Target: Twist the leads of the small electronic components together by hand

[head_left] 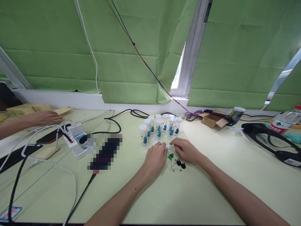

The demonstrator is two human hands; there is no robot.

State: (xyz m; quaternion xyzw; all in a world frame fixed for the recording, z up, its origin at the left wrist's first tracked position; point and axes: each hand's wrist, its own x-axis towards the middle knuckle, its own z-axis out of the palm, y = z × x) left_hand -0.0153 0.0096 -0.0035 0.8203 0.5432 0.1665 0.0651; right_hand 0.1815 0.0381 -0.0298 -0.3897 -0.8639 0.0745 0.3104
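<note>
Both of my hands meet in the middle of the table at a small white cap. The fingers of my left hand are closed against its left side. On the right, my right hand has its fingertips pinched at the same cap. Just below lie a green part, thin metal rods and two black knobs. Behind my hands stand several clear tubes with white lids and blue parts inside. Another white piece is partly hidden behind my left hand.
A power strip with tangled cables lies left, near a blurred dark device. Another person's hand reaches toward yellow boxes. At right are an open carton, a printed can, black goggles and a bottle.
</note>
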